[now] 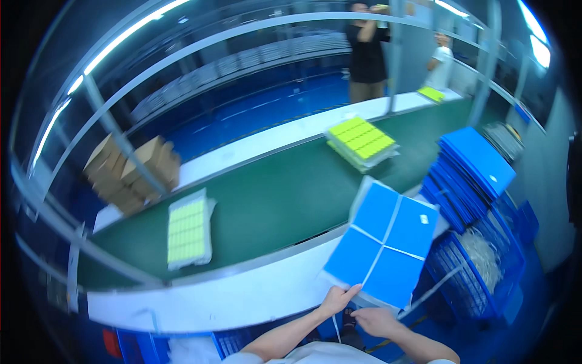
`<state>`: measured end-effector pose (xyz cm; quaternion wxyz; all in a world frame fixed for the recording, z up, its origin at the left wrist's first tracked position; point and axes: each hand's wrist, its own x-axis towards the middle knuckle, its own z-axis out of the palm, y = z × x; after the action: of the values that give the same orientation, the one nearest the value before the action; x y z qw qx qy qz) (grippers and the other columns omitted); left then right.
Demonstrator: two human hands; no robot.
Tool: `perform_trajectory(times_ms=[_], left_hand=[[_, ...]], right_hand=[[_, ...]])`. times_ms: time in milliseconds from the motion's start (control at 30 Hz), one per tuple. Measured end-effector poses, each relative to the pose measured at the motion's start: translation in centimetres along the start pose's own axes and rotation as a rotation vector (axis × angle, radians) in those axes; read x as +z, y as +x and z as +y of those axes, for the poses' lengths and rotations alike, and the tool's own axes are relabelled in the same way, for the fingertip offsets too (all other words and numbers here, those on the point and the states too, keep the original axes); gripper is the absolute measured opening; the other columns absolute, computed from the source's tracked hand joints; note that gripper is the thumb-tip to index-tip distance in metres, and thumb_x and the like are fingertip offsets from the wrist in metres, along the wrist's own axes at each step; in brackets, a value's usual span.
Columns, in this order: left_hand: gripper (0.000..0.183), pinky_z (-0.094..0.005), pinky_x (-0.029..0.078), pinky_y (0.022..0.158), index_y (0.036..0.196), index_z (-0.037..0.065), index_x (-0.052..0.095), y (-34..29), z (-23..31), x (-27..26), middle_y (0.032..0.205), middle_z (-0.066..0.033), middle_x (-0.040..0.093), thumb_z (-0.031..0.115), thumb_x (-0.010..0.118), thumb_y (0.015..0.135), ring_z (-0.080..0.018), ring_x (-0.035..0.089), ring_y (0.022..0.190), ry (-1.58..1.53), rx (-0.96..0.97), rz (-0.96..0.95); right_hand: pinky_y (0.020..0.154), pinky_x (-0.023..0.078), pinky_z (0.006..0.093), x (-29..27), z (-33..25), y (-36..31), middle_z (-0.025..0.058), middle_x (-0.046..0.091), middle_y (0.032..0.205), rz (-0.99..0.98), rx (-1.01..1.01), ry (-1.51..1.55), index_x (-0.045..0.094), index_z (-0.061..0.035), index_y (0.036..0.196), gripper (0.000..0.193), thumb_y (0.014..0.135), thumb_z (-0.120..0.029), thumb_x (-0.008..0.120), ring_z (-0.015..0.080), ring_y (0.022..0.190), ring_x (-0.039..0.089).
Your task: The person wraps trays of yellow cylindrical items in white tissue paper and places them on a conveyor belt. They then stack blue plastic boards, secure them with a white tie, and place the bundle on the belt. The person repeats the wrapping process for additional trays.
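Observation:
A flat blue-covered bundle (383, 236), tied crosswise with white strap (388, 233), tilts over the near edge of the conveyor table. Clear plastic film sticks out around its edges. My left hand (337, 299) grips its near left corner, thumb on top. A loose strap end hangs below that hand. Close by, under the bundle's near edge, my right hand (374, 321) is closed with its fingers curled; what they pinch is hard to see. Another length of strap (433, 289) stretches off to the right of the bundle.
A green conveyor belt (260, 212) carries yellow-green packs in clear film (188, 232), (362, 142). To the right, blue boards (476, 161) are stacked above a blue crate (458, 282) holding tangled strap. Brown cartons (133, 170) stand at far left. Two people are beyond the belt.

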<state>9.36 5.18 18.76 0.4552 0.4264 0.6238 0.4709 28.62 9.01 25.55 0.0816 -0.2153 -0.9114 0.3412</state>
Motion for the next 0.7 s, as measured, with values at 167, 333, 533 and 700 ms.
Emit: perform_trajectory(times_ms=[167, 333, 533, 700], left_hand=[[0.032, -0.0259, 0.035, 0.049, 0.11, 0.001, 0.07, -1.1, -0.8, -1.2, 0.071, -0.0023, 0.06, 0.029, 0.057, 0.103, -0.006, 0.046, 0.058, -0.162, -0.222, -0.071], [0.028, -0.0219, 0.029, 0.046, 0.123, 0.005, 0.057, -4.3, 0.3, -1.8, 0.071, -0.0006, 0.054, 0.024, 0.055, 0.103, -0.0049, 0.038, 0.051, -0.888, -0.27, -0.146], [0.025, -0.0375, 0.046, 0.062, 0.118, 0.005, 0.058, -0.6, 0.0, -1.8, 0.083, -0.0087, 0.054, 0.022, 0.057, 0.1, -0.0228, 0.057, 0.068, 0.063, 0.192, 0.067], [0.025, -0.0461, 0.046, 0.073, 0.106, 0.004, 0.063, -0.4, 3.3, -1.7, 0.098, -0.017, 0.053, 0.025, 0.051, 0.099, -0.0377, 0.059, 0.087, 0.367, -0.061, 0.404]], right_hand=[[0.056, 0.05, 0.0316, -4.5, 1.5, 6.8, 0.0063, 0.069, 0.073, 0.017, 0.145, 0.431, 0.075, -0.0057, 0.095, 0.016, 0.086, -0.006, 0.062, 0.0165, 0.064, 0.065], [0.051, 0.04, 0.0231, -2.4, 1.8, 11.1, 0.004, 0.063, 0.068, -0.038, 0.198, 0.79, 0.071, 0.0016, 0.094, 0.016, 0.085, 0.002, 0.059, 0.0075, 0.059, 0.055], [0.052, 0.04, 0.0227, -2.3, 2.5, 12.9, 0.0026, 0.062, 0.07, -0.155, 0.167, 0.804, 0.067, 0.001, 0.096, 0.013, 0.088, 0.002, 0.056, 0.007, 0.059, 0.054], [0.055, 0.042, 0.0229, -3.1, 2.1, 14.7, 0.0017, 0.062, 0.071, -0.245, 0.05, 0.778, 0.066, 0.0008, 0.098, 0.014, 0.09, 0.0, 0.055, 0.007, 0.063, 0.054]])
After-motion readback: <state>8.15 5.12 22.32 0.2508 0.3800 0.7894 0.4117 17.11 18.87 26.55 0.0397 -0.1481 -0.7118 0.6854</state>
